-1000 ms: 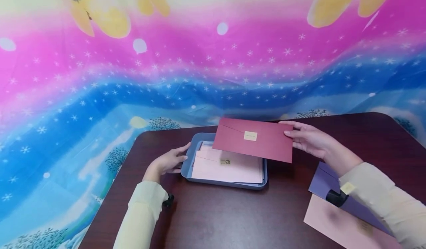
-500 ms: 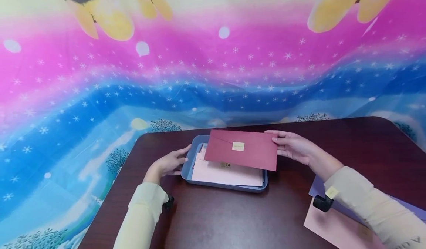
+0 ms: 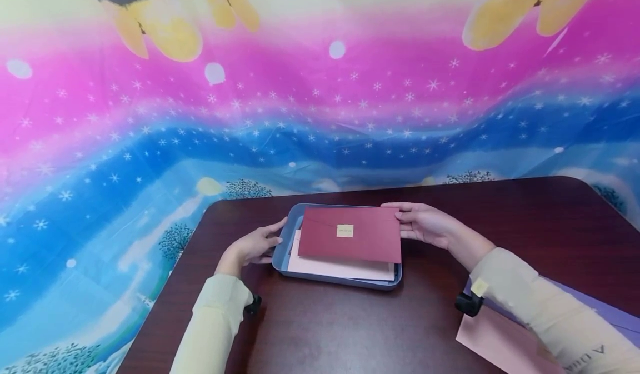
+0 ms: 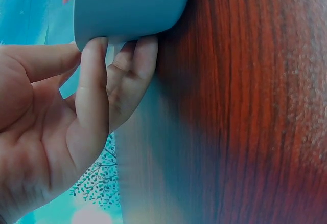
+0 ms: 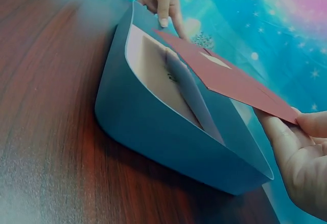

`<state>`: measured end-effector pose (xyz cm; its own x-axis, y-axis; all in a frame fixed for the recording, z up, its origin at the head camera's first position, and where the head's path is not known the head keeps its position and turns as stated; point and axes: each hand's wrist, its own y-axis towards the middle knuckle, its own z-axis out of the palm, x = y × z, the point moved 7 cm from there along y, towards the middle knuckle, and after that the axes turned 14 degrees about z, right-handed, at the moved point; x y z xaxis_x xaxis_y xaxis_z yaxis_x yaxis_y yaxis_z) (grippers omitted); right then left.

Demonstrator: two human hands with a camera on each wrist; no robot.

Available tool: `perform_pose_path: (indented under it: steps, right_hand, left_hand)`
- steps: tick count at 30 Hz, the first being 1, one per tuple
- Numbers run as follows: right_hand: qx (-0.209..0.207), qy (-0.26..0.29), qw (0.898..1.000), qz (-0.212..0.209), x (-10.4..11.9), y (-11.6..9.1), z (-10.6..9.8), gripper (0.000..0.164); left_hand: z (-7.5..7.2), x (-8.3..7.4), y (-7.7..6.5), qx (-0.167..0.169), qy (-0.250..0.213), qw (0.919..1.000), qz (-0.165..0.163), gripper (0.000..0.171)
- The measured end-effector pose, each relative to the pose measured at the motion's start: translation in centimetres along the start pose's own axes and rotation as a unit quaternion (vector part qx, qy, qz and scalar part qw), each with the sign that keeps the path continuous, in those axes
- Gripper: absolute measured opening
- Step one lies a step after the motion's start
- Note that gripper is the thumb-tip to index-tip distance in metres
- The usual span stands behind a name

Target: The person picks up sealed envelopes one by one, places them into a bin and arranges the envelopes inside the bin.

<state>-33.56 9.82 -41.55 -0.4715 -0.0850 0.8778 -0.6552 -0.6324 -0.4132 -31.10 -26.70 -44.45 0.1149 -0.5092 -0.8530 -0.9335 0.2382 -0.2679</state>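
A dark red envelope [image 3: 320, 238] with a small pale label is pinched at its right end by my right hand [image 3: 422, 224]. It is held tilted over a blue-grey tray [image 3: 330, 278], its near edge above the rim in the right wrist view. Inside the tray lie pink envelopes [image 3: 307, 264], largely covered by the red one in the head view. My left hand [image 3: 254, 245] touches the tray's left end, and in the left wrist view its fingertips [image 4: 97, 45] press against the outer wall.
On the table's right, a pink envelope [image 3: 492, 338] and a purple envelope [image 3: 600, 313] lie partly under my right sleeve. A dark wooden table [image 3: 345, 329] bears everything, with a printed cloth [image 3: 300, 96] hanging behind it.
My right hand has carried the red envelope leftward and down, from above the tray's right side to low over its contents. The left hand and the tray stay in place.
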Motion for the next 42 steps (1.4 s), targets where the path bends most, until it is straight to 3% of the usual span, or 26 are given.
perform_pose_path:
  steps: [9, 19, 36, 42]
  right_hand:
    - [-0.008, -0.022, 1.000, -0.006, 0.0, 0.4, 0.4, 0.056]
    - [-0.037, -0.059, 0.998, 0.009, 0.3, -0.9, -0.4, 0.057]
    - [-0.031, -0.026, 0.999, -0.012, 0.4, -3.0, -1.9, 0.062]
    - [0.005, -0.007, 0.999, -0.036, 1.2, -3.6, -2.0, 0.063]
  left_hand:
    - [0.0, 0.1, 0.1, -0.002, -0.001, 1.0000, 0.001, 0.064]
    - [-0.1, -0.2, -0.1, 0.002, 0.001, 1.0000, 0.001, 0.064]
    - [-0.1, -0.2, 0.0, 0.003, 0.002, 1.0000, 0.008, 0.064]
    - [-0.1, -0.1, 0.0, 0.000, -0.003, 1.0000, 0.005, 0.064]
